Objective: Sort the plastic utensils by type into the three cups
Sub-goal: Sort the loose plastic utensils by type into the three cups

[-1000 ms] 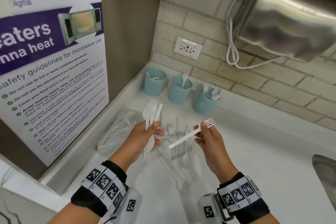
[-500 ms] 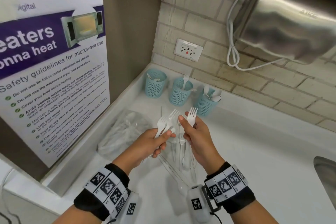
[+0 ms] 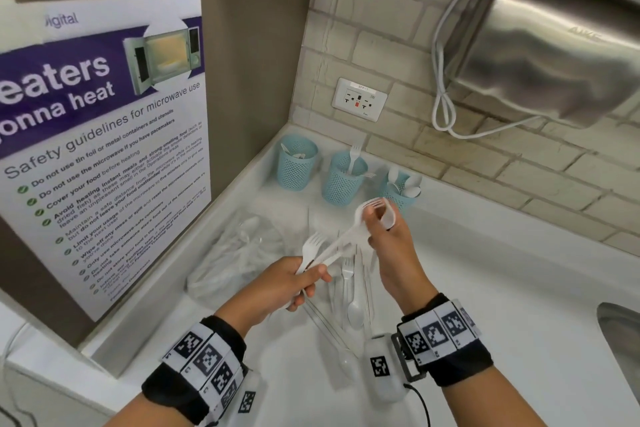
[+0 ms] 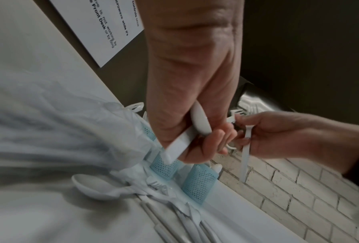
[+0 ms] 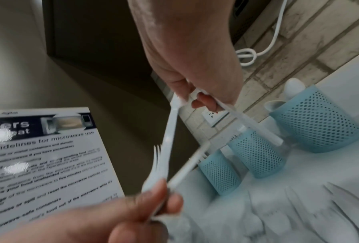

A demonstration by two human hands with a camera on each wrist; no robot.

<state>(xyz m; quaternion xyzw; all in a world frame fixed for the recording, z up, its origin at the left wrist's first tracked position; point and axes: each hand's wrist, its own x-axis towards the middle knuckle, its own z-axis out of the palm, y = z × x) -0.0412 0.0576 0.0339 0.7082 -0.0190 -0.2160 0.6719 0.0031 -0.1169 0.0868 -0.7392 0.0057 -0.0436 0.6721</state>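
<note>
Three teal mesh cups stand at the back of the white counter [image 3: 485, 288]: the left cup [image 3: 297, 163] holds a few white pieces, the middle cup [image 3: 343, 180] forks, the right cup [image 3: 398, 192] spoons. My left hand [image 3: 311, 274] grips a bundle of white plastic forks [image 3: 313, 246] by their handles. My right hand [image 3: 377, 222], just in front of the right cup, pinches white forks [image 5: 170, 131] by their heads; one handle slants back to the left hand. Loose utensils [image 3: 353, 291] lie on the counter under both hands.
A crumpled clear plastic bag [image 3: 239, 253] lies left of the utensils. A poster [image 3: 104, 149] leans on the left wall. A steel sink [image 3: 620, 336] is at the right edge, with a hand dryer [image 3: 554, 45] and its cord above the brick wall.
My right hand has moved up and to the right, away from the left hand and nearer the cups, carrying its fork. The left hand has dropped slightly with its bundle.
</note>
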